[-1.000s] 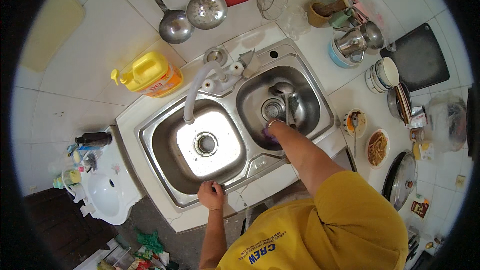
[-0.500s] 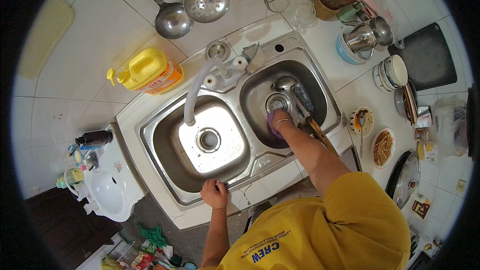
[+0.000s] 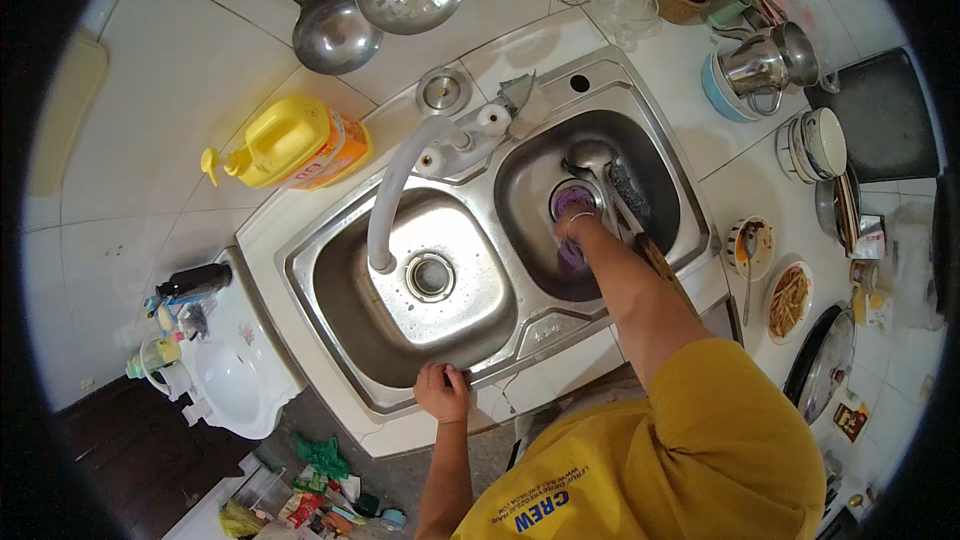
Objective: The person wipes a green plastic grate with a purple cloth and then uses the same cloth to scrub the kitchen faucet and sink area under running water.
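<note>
Down in the right basin of the steel double sink (image 3: 640,90), my right hand (image 3: 580,223) grips a purple cloth (image 3: 571,258). The cloth is pressed over the drain area, and part of it trails toward the basin's near wall. Just right of that hand lie a metal ladle (image 3: 590,155) and another long utensil with a wooden handle (image 3: 655,262). A grey wire scourer (image 3: 632,198) rests near them. My left hand (image 3: 442,392) is on the front rim of the left basin, with its fingers curled over the edge.
A white curved faucet (image 3: 385,210) arches over the left basin. Behind it stand a yellow jug (image 3: 290,145) and a steel drain strainer (image 3: 443,92). Food bowls (image 3: 790,300) and stacked dishes (image 3: 815,143) line the right counter. A washbasin (image 3: 230,380) is at left.
My right hand has moved the purple cloth from the near left side of the drain up onto it. The left hand stays on the rim. The whole view has shifted slightly.
</note>
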Available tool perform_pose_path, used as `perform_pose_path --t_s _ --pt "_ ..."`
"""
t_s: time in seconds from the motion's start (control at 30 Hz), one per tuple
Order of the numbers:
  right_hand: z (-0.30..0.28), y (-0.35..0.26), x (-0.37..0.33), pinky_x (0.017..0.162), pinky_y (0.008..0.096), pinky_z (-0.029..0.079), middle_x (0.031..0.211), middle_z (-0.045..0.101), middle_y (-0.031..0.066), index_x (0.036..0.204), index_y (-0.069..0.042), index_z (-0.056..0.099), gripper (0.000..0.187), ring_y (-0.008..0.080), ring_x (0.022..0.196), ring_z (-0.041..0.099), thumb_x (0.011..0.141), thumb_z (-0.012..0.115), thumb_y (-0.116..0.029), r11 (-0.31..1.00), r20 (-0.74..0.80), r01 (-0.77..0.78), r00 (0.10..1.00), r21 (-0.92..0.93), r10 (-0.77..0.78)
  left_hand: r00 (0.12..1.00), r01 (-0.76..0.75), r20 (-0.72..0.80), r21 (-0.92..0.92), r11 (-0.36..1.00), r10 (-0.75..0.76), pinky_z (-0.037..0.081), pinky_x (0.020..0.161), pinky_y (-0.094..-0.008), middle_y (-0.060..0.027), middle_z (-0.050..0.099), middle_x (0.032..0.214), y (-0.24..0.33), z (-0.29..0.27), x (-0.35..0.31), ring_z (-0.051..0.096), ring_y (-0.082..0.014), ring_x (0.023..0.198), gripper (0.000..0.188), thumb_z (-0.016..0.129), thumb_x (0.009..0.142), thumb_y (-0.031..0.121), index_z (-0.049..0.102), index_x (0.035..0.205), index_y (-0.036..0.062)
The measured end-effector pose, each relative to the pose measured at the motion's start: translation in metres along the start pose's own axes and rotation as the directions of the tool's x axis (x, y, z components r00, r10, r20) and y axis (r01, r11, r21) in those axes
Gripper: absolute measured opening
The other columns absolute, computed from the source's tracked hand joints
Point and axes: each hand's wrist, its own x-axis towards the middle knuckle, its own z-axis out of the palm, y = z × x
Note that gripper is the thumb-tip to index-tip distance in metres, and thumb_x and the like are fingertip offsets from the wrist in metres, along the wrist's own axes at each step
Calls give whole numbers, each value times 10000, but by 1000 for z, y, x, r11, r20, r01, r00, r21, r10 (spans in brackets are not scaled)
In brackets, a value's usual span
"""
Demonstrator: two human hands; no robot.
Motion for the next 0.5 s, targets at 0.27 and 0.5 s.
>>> perform_pose_path --t_s 0.27,0.5 --pt "33 13 73 979 399 325 1319 419 82 1243 -106 476 427 269 1224 385 839 515 -237 1000 -275 -19 961 -5 17 1000 17 -7 -17 1000 -17 427 592 -406 -109 574 756 5 -3 3 549 -302 687 51 547 709 116 559 708 66" --pt "9 18 21 941 381 394 1269 461 142 1167 -47 542 475 284 1150 464 724 670 -159 980 -152 31 987 -196 -61 1000 0 -26 16 1000 1 415 571 -413 -101 558 712 1 2 2 536 -301 657 86 552 717 145 565 689 64"
